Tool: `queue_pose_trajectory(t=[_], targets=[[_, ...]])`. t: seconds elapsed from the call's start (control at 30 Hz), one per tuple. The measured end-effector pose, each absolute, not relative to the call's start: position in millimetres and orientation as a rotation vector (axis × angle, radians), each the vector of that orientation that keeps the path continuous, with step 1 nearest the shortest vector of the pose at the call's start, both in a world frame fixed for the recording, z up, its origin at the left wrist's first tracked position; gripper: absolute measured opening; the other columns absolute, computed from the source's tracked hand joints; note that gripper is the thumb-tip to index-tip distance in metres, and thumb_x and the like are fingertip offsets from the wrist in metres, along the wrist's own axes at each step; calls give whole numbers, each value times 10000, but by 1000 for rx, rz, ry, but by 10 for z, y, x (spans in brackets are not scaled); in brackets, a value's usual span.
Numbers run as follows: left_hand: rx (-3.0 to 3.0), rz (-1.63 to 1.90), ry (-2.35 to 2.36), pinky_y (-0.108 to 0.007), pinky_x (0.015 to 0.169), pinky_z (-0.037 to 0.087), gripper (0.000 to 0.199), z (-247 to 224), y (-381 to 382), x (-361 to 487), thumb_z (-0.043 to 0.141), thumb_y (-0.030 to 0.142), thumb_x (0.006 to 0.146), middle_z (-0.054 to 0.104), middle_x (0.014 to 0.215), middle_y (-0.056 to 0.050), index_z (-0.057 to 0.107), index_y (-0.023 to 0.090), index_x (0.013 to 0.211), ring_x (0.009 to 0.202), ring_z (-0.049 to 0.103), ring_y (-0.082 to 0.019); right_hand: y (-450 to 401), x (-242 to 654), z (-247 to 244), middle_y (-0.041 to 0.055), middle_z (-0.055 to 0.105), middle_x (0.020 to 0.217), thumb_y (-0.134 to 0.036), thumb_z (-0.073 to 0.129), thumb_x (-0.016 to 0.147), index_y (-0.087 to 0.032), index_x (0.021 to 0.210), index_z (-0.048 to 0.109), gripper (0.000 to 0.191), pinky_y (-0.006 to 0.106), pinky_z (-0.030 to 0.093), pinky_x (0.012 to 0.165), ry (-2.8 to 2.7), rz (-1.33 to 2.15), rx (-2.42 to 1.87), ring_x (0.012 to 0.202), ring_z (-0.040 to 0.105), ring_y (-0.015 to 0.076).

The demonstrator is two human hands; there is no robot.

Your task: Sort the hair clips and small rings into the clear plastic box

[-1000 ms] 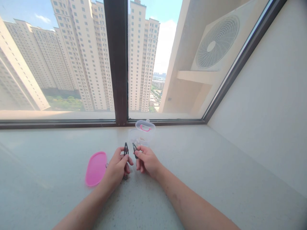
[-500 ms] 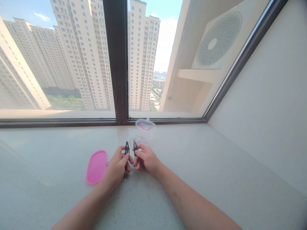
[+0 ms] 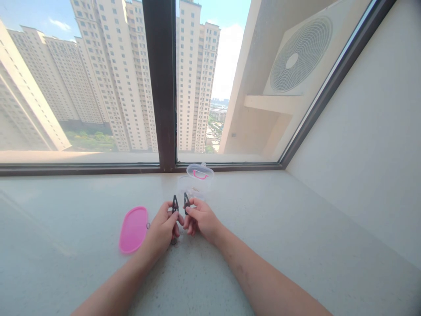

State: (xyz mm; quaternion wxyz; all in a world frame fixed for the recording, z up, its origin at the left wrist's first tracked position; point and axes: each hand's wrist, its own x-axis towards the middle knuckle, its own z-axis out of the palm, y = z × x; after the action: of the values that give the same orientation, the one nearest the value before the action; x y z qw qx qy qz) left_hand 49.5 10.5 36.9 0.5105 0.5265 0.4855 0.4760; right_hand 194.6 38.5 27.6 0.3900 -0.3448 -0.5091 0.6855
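My left hand (image 3: 164, 224) pinches a black hair clip (image 3: 175, 203) that points upward. Another black clip (image 3: 186, 202) stands upright between the thumb and fingers of my right hand (image 3: 202, 218). The two clips are apart, side by side. Just behind them is a clear plastic box (image 3: 187, 182) with its lid (image 3: 200, 171) raised and a pink handle on it; small items inside are too tiny to name. Left of my left hand lies a pink oval lid or tray (image 3: 133, 230), with a small dark ring at its right edge. A small dark round item (image 3: 174, 241) shows below my left hand.
The pale speckled sill (image 3: 296, 245) spreads under both forearms. Behind it runs the dark window frame (image 3: 167, 109), with tall buildings and an air-conditioner unit outside. A white wall (image 3: 371, 145) rises on the right.
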Motion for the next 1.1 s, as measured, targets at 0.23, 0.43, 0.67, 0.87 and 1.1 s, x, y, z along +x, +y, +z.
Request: queue_pose_trajectory(t=[0.23, 0.43, 0.67, 0.87, 1.1], targets=[[1296, 1121, 1172, -171, 336, 340, 200, 352, 115, 504, 504, 368, 801, 593, 613, 51, 448, 210, 910, 373, 495, -90, 381, 1951, 275, -27, 622, 537, -405, 561, 791, -191, 947, 472, 279, 181, 362, 348, -1286, 1742, -844, 348, 507, 111], [1328, 1114, 1163, -169, 337, 340, 180, 351, 112, 504, 492, 355, 815, 593, 600, 48, 453, 206, 908, 380, 492, -92, 376, 1952, 270, -28, 617, 534, -412, 556, 796, -194, 940, 468, 276, 179, 348, 348, -1293, 1742, -857, 350, 506, 111], [1325, 1124, 1174, -170, 348, 351, 192, 337, 106, 514, 499, 357, 814, 587, 603, 48, 465, 200, 920, 389, 492, -90, 376, 1955, 275, -29, 617, 529, -410, 561, 786, -189, 948, 472, 288, 170, 341, 337, -1303, 1742, -855, 344, 506, 108], [1355, 1102, 1176, -168, 349, 341, 219, 292, 120, 524, 471, 347, 834, 579, 599, 48, 481, 194, 990, 396, 479, -90, 365, 1961, 278, -31, 618, 521, -421, 565, 779, -185, 939, 467, 301, 160, 338, 319, -1297, 1752, -858, 331, 503, 103], [1350, 1093, 1182, -168, 376, 322, 181, 261, 114, 539, 458, 327, 844, 575, 624, 37, 503, 182, 943, 418, 479, -81, 369, 1966, 252, -27, 611, 504, -453, 564, 772, -185, 922, 455, 326, 157, 322, 314, -1293, 1760, -869, 328, 498, 104]])
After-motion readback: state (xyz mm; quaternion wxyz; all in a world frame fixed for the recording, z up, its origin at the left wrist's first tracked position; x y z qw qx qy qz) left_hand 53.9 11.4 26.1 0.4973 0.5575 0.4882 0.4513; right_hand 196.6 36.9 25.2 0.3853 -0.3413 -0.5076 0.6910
